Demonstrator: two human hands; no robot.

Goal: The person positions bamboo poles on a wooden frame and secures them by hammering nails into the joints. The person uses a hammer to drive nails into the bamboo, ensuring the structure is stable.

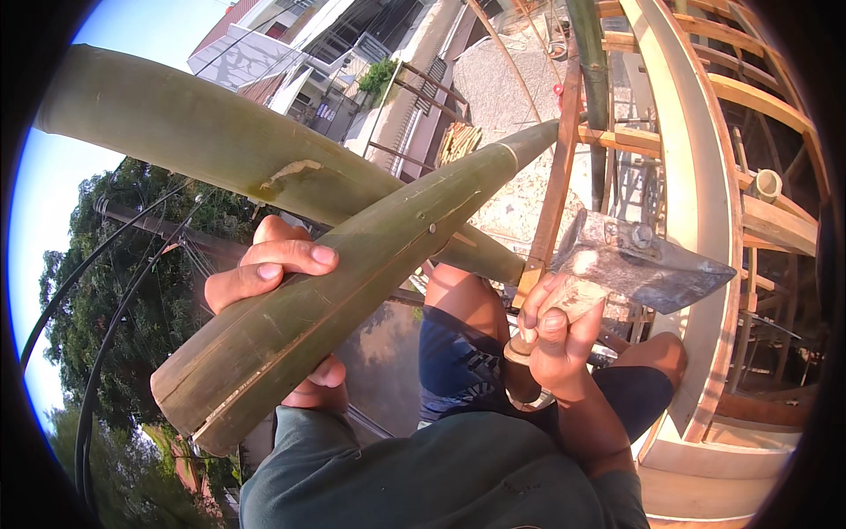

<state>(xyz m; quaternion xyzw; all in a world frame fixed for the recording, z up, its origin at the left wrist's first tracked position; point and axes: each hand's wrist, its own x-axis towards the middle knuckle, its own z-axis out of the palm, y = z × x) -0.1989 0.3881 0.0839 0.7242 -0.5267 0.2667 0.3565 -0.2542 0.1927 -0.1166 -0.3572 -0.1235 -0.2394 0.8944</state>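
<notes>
9 o'clock: left hand [256,275] wrapped around bamboo pole [361,264]. 4 o'clock: right hand [564,350] gripping hatchet [639,264]. 10 o'clock: 2nd pole [207,132], crossing behind.

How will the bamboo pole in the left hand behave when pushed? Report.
The bamboo pole is probably stiff, judging by its thick, tubular shape. It could split further, since a long crack runs from its near end. Its round sides suggest rolling, though an apparent nail head hints at fastening.
</notes>
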